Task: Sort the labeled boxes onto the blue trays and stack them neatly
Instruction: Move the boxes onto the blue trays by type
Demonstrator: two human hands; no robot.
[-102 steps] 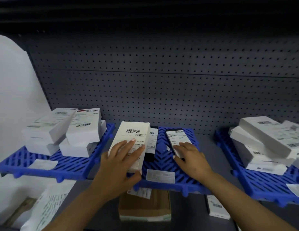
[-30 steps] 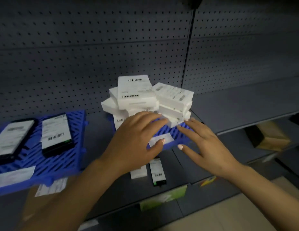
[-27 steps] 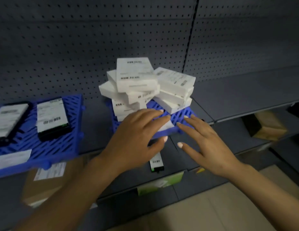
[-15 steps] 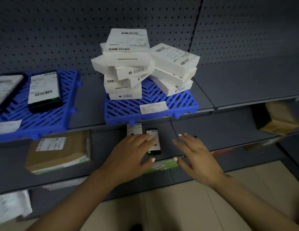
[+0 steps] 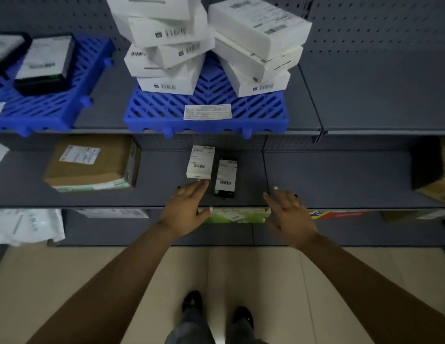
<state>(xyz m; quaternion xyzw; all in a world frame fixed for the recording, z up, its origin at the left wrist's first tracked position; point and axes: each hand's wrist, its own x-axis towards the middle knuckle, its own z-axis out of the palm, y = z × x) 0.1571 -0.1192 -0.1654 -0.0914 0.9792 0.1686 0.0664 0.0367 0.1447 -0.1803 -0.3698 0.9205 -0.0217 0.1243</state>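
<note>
A small white labeled box (image 5: pixel 200 162) and a black labeled box (image 5: pixel 225 177) lie side by side on the lower grey shelf. My left hand (image 5: pixel 187 206) is open, its fingertips just short of the white box's near end. My right hand (image 5: pixel 288 214) is open too, to the right of the black box and apart from it. On the shelf above, a blue tray (image 5: pixel 216 112) carries two leaning stacks of white boxes (image 5: pixel 166 50) (image 5: pixel 256 45). A second blue tray (image 5: pixel 55 105) at the left holds a black box with a white label (image 5: pixel 46 64).
A brown cardboard parcel (image 5: pixel 92 162) sits on the lower shelf at the left and another (image 5: pixel 432 175) at the far right. White plastic bags (image 5: pixel 25 225) and a green packet (image 5: pixel 237 216) lie on the shelf below. My shoes (image 5: pixel 191 301) stand on the tiled floor.
My view tilted down from the upper shelf's trays to the lower shelf. Both hands dropped from the blue tray and now hover open near the two small boxes.
</note>
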